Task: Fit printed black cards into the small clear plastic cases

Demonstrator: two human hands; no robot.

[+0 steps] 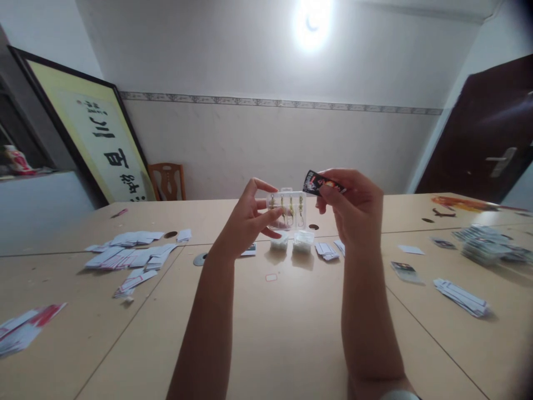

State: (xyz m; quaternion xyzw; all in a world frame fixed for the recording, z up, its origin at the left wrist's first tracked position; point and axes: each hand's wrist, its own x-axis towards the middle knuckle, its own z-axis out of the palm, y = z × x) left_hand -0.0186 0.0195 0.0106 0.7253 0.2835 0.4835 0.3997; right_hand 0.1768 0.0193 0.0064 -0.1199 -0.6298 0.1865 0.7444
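My left hand [254,216] grips a small clear plastic box [300,224] by its left side, thumb across the front. Inside the box several fish hooks with gold-coloured swivels [291,206] hang in a row. Just to the right, my right hand [353,203] pinches a dark printed sticker [320,182] between thumb and fingers. The sticker's left end is at the box's upper right corner; whether they touch I cannot tell. Below the hands, two stacks of clear boxes [303,241] stand on the table [291,328].
Piles of white paper slips [129,253] lie on the left, with more slips [461,297] on the right. Stacked clear boxes [485,243] stand at the far right. Closer in lies a single labelled box [406,272]. A chair [167,180] is behind the table.
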